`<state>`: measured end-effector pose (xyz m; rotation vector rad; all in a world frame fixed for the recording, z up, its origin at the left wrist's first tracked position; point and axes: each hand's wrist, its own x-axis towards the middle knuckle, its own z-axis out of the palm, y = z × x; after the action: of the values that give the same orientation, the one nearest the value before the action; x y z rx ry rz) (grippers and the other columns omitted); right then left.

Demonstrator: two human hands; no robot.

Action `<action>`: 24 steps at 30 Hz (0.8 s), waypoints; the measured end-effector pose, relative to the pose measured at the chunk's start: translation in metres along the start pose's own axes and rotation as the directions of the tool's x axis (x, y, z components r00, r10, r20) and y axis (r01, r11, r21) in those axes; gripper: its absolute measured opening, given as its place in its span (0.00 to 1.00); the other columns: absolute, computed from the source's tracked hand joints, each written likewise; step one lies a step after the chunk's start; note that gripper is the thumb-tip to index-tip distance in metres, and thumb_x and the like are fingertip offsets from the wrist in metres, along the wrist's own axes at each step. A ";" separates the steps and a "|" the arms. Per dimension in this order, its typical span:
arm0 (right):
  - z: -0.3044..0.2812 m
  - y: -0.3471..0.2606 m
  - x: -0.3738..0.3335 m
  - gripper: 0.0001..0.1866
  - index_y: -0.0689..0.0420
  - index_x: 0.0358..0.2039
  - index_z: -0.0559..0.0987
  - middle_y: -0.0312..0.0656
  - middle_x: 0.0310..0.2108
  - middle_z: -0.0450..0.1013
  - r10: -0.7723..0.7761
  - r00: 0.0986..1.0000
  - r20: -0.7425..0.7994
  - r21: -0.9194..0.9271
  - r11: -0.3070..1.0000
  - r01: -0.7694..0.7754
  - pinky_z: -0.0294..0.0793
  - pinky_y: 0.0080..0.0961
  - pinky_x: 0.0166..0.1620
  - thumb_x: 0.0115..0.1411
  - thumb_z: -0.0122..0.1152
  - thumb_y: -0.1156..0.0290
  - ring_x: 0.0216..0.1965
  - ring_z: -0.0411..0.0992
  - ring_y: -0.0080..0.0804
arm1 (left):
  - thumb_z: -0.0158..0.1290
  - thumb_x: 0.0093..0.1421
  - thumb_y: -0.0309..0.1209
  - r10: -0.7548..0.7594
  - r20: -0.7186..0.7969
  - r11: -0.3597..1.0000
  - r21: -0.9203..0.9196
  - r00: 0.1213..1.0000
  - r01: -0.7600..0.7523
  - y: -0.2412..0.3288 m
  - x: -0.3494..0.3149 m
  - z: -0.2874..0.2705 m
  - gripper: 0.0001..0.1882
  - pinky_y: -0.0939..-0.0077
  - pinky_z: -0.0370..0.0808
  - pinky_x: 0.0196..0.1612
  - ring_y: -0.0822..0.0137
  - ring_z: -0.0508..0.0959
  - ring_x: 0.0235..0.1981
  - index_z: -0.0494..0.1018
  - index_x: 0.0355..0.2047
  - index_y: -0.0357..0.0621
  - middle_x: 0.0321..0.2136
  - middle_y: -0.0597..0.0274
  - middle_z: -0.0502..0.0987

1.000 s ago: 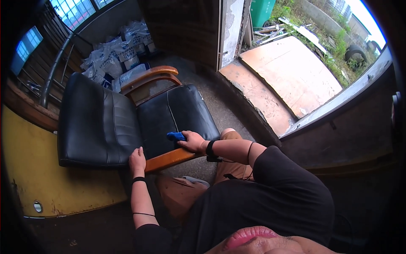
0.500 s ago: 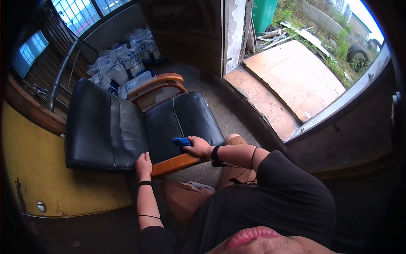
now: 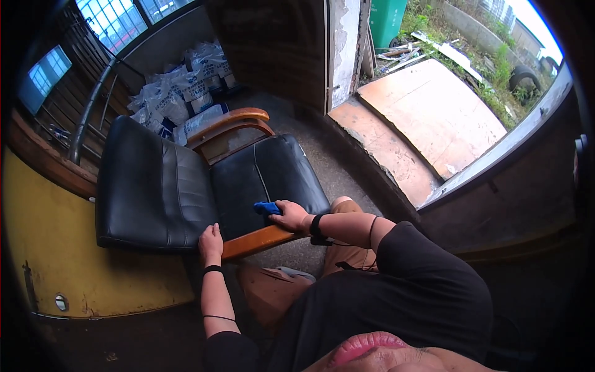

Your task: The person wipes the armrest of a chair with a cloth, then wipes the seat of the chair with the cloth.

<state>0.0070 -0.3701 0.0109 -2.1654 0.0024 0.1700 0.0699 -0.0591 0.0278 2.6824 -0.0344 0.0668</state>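
A black padded armchair [image 3: 248, 186] with wooden arms stands before me, its backrest [image 3: 145, 192] to the left and its seat [image 3: 279, 164] to the right. My right hand [image 3: 291, 215] is closed on a blue cloth [image 3: 266, 208], held against the seat's near part just above the near wooden armrest [image 3: 263, 242]. At the rear end of that armrest, beside the backrest's lower corner, my left hand [image 3: 211, 242] is closed round the wood. Its fingertips are partly hidden. The far armrest [image 3: 245, 114] curves up on the chair's other side.
White printed bags [image 3: 180, 99] are heaped behind the chair. A yellow panel [image 3: 93, 266] lies at the left, below a metal rail [image 3: 90, 115]. To the right, a doorway opens onto pale slabs [image 3: 434, 111], weeds and a green bin [image 3: 385, 25].
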 end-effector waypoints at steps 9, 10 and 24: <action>-0.002 -0.003 -0.002 0.24 0.60 0.45 0.78 0.56 0.47 0.77 0.006 1.000 -0.004 -0.009 1.000 -0.006 0.72 0.44 0.56 0.62 0.62 0.51 0.53 0.74 0.55 | 0.47 0.71 0.46 -0.016 0.013 1.000 0.016 1.000 0.016 0.002 -0.001 -0.001 0.22 0.47 0.75 0.42 0.36 0.78 0.40 0.77 0.34 0.38 0.36 0.40 0.80; -0.002 -0.002 -0.002 0.24 0.60 0.45 0.78 0.56 0.47 0.77 0.006 1.000 -0.003 -0.009 1.000 -0.006 0.72 0.44 0.56 0.62 0.62 0.51 0.53 0.74 0.55 | 0.47 0.71 0.46 -0.016 0.013 1.000 0.016 1.000 0.016 0.002 -0.001 -0.001 0.22 0.47 0.75 0.42 0.36 0.78 0.40 0.77 0.34 0.38 0.36 0.40 0.80; 0.000 0.000 0.001 0.23 0.60 0.44 0.77 0.57 0.45 0.76 0.016 1.000 0.002 0.009 1.000 -0.016 0.72 0.44 0.55 0.62 0.63 0.52 0.52 0.74 0.56 | 0.47 0.72 0.45 -0.008 0.009 1.000 0.000 1.000 0.008 0.004 -0.002 -0.003 0.21 0.49 0.76 0.42 0.37 0.79 0.39 0.78 0.34 0.39 0.35 0.41 0.81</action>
<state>0.0076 -0.3702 0.0104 -2.1565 0.0197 0.1806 0.0681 -0.0610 0.0324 2.6825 -0.0269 0.0523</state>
